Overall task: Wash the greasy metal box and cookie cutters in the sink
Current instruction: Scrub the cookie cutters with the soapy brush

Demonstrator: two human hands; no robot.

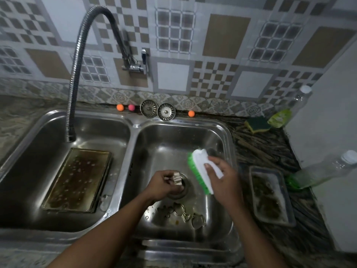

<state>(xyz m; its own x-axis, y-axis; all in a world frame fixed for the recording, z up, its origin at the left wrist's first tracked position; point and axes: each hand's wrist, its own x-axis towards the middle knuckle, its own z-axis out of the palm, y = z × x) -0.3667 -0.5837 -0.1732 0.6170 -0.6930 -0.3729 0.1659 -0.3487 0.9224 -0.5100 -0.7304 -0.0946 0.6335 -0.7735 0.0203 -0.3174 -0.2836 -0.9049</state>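
Cookie cutter (176, 179) held over the drain (178, 195)
Left hand (161, 183) pinches it above the drain; right hand (222, 176) grips the brush (200, 167) just right; metal box (77, 180) lies well left. Grease may let it slip down.

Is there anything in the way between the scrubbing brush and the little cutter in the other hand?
Nothing visible. The right hand grips the scrub brush, the left hand pinches the cookie cutter over the drain, and only open air lies between brush and cutter.
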